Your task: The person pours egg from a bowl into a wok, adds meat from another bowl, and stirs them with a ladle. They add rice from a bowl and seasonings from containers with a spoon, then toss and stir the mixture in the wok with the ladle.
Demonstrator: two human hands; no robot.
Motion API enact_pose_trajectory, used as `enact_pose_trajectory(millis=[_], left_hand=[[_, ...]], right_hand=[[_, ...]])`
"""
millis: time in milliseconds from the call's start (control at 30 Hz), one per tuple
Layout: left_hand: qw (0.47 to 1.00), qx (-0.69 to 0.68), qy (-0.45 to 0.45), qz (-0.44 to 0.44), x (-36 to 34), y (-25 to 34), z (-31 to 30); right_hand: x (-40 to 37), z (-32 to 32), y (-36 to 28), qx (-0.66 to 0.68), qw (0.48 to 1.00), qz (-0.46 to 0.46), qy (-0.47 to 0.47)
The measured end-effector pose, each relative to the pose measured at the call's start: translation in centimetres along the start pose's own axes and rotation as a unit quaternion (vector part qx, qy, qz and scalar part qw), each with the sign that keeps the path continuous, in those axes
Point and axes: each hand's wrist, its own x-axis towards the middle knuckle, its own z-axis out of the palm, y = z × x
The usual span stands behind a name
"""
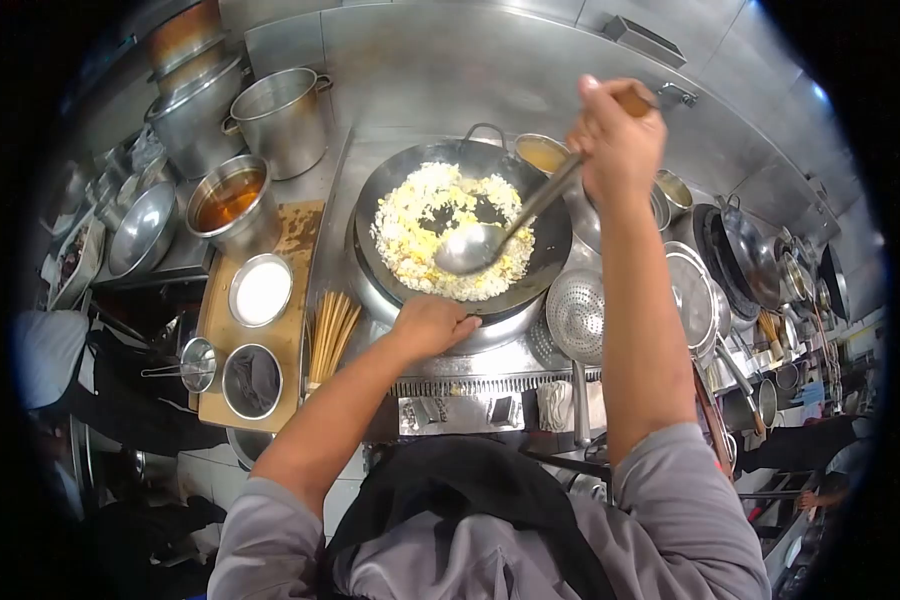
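A dark wok [548, 240] sits on the stove, with white rice mixed with yellow egg [405, 245] spread in a ring inside it. My left hand [430, 328] is closed on the wok's near rim, thumb lying along the edge; any handle under the palm is hidden. High over the wok's right side, my right hand [622, 145] grips the wooden-ended handle of a metal ladle [470, 248]. The ladle's bowl rests down in the rice near the wok's middle. Just behind the wok stands a container of yellow liquid [542, 153].
Right of the wok lies a perforated skimmer [576, 315]; more strainers and pans stand beyond. At left are a bundle of wooden sticks [332, 335], a bowl of white contents [261, 290], a pot of amber liquid [228, 205] and a stockpot [280, 120]. Other people stand at both sides.
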Motion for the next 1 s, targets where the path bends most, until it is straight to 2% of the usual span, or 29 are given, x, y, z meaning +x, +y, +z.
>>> enact_pose_trajectory(millis=[67, 133, 167, 233, 267, 300, 367, 400, 433, 500, 533, 567, 633, 667, 700, 733, 767, 800, 867, 933, 967, 1000], left_hand=[[0.997, 0.002, -0.045, -0.057, -0.2, 1.0, 0.4], [0.998, 0.024, -0.047, -0.031, -1.1, 2.9, 0.9], [0.998, 0.044, -0.038, -0.013, -1.4, 4.2, 0.9], [0.997, -0.005, -0.078, -0.003, -2.5, 8.5, -3.3], [0.999, -0.004, -0.038, 0.018, -2.1, 7.9, -2.6], [0.999, -0.004, -0.005, 0.037, -2.1, 7.1, -1.0], [0.998, 0.026, 0.058, 0.013, -1.1, 4.6, 2.8], [0.996, 0.043, 0.081, 0.009, -1.6, 4.2, 3.8], [0.995, 0.043, 0.085, 0.021, -2.9, 5.0, 3.4], [0.997, 0.071, -0.027, -0.006, -7.6, 7.9, 1.9], [0.998, 0.039, -0.042, 0.021, -9.7, 8.9, 1.0], [0.998, 0.011, -0.049, 0.046, -10.4, 9.2, -0.2], [0.997, 0.069, -0.018, 0.022, -6.8, 9.4, -2.5], [0.998, 0.048, 0.025, 0.020, -4.6, 8.2, -1.8], [0.996, 0.030, 0.075, 0.022, -3.0, 6.8, -0.2], [0.996, 0.032, 0.076, 0.028, -2.9, 5.9, 1.2], [0.996, 0.052, 0.077, 0.009, -3.2, 5.2, 2.5], [0.994, 0.069, 0.081, -0.010, -3.5, 5.0, 3.3], [0.997, 0.083, 0.001, 0.001, -8.0, 7.2, 2.4], [0.998, 0.053, -0.023, 0.016, -10.1, 9.1, -0.2], [0.998, 0.026, -0.049, 0.024, -10.5, 9.3, -1.0], [0.997, 0.063, -0.025, 0.032, -8.6, 9.0, -1.9]], right_hand=[[-1.6, -0.2, 2.6, -0.032, 0.999, -0.016, 0.029], [-2.1, -1.2, 5.3, -0.060, 0.994, -0.028, 0.085], [-1.6, -1.4, 4.0, -0.066, 0.993, -0.038, 0.092], [0.2, 0.0, 0.2, -0.065, 0.992, 0.063, 0.082], [-0.4, 0.3, -1.2, -0.040, 0.996, 0.070, 0.041], [-1.4, 0.2, -0.3, -0.040, 0.995, 0.075, 0.045], [-3.0, 0.7, 3.0, -0.152, 0.981, -0.084, 0.091], [-3.4, 0.5, 4.5, -0.108, 0.986, -0.069, 0.109], [-2.2, 0.1, 3.4, -0.112, 0.984, -0.080, 0.113], [0.9, -1.0, 1.2, -0.062, 0.987, -0.043, 0.138], [1.8, -1.0, -1.0, -0.001, 0.991, -0.034, 0.127], [2.3, -0.3, -3.5, 0.002, 0.992, -0.040, 0.122], [0.7, 0.8, -6.0, 0.017, 0.996, -0.047, 0.069], [-0.6, 1.3, -5.1, -0.049, 0.994, -0.067, 0.078], [-1.5, 1.4, -1.9, -0.048, 0.993, -0.066, 0.081], [-2.5, 1.0, 3.0, -0.093, 0.988, -0.087, 0.090], [-2.8, 0.4, 5.3, -0.141, 0.979, -0.109, 0.099], [-1.9, 0.3, 4.4, -0.145, 0.978, -0.118, 0.098], [0.4, 0.0, 1.9, -0.077, 0.992, -0.060, 0.079], [1.4, 0.9, -3.4, -0.047, 0.993, -0.072, 0.079], [1.6, 1.7, -5.3, -0.011, 0.994, -0.079, 0.076], [0.7, 2.2, -5.7, -0.008, 0.995, -0.071, 0.076]])
